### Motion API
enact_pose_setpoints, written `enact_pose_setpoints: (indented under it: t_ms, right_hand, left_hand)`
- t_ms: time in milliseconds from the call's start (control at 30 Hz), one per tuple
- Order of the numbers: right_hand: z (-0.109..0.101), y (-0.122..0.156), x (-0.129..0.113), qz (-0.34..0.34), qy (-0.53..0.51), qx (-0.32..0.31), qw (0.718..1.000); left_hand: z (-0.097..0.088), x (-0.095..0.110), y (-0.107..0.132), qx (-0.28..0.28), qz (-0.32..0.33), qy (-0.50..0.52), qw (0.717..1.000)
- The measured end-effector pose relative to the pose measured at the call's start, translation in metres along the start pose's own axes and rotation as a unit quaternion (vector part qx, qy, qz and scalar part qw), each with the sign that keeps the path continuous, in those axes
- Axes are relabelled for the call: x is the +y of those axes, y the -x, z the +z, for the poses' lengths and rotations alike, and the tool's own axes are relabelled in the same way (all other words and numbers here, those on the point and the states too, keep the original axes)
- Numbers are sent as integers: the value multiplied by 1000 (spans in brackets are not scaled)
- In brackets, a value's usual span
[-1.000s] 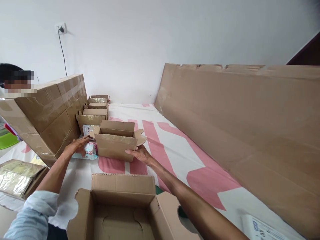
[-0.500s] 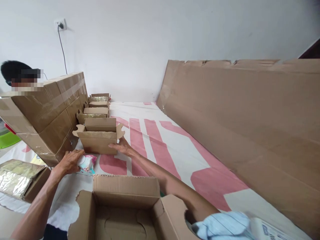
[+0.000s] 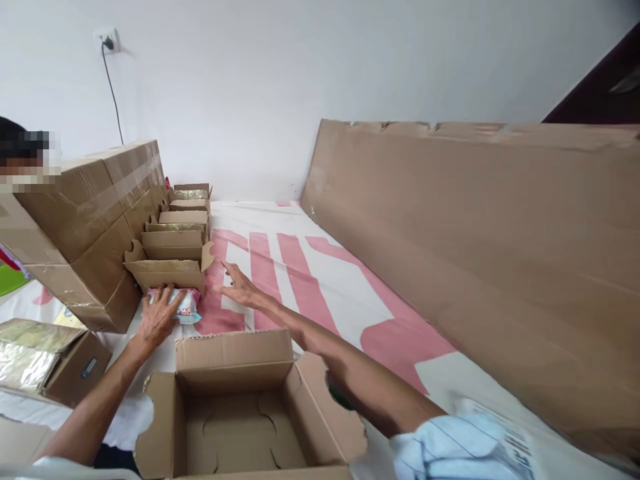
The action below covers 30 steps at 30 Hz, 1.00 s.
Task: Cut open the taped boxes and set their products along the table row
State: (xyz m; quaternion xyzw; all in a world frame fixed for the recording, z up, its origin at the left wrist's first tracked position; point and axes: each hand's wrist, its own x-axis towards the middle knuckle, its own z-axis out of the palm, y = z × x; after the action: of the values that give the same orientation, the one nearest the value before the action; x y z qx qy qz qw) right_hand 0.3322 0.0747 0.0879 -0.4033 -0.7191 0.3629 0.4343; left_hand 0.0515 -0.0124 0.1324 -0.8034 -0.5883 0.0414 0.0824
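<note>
My left hand [image 3: 160, 315] lies over a small pink, white and blue soft plastic packet [image 3: 186, 305], its fingers spread and touching the top. The packet rests on the cloth against the near side of an open cardboard box [image 3: 175, 275]. My right hand [image 3: 243, 287] is apart from that box, just to its right, with thumb and forefinger spread and nothing held. Close to me stands another open cardboard box [image 3: 235, 427]. Its flaps are up and its bottom is bare.
A row of open boxes [image 3: 183, 217] runs back toward the wall beside stacked sealed cartons [image 3: 95, 233]. A large cardboard sheet [image 3: 475, 253] stands along the right. A taped box [image 3: 55, 360] lies at left. Behind the stack, a person's head [image 3: 23, 147] shows.
My left hand has moved right onto the packet, which now sits against the box. My right hand has let go of the box's side. The box has shifted back toward the row.
</note>
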Motion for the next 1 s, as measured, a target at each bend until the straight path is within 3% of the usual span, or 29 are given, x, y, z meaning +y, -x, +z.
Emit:
enact_pose_setpoints:
  t_ms: [100, 233, 400, 567, 767, 1000]
  right_hand:
    - [-31, 38, -4, 57, 19, 2, 998]
    - [-65, 97, -8, 51, 55, 20, 997]
    - [-90, 166, -11, 75, 123, 46, 989]
    - [-99, 223, -9, 86, 177, 78, 977]
    - [-104, 286, 13, 108, 254, 120, 954]
    - [-94, 331, 16, 115, 292, 112, 943]
  left_hand:
    - [2, -5, -7, 7, 0, 11, 1000]
    - [-3, -10, -19, 8, -12, 3, 1000]
    - [-8, -16, -40, 5, -12, 10, 1000]
    - [-10, -22, -69, 5, -8, 20, 1000]
    - [-6, -27, -107, 6, -12, 20, 1000]
    - [-5, -31, -145, 9, -25, 24, 999]
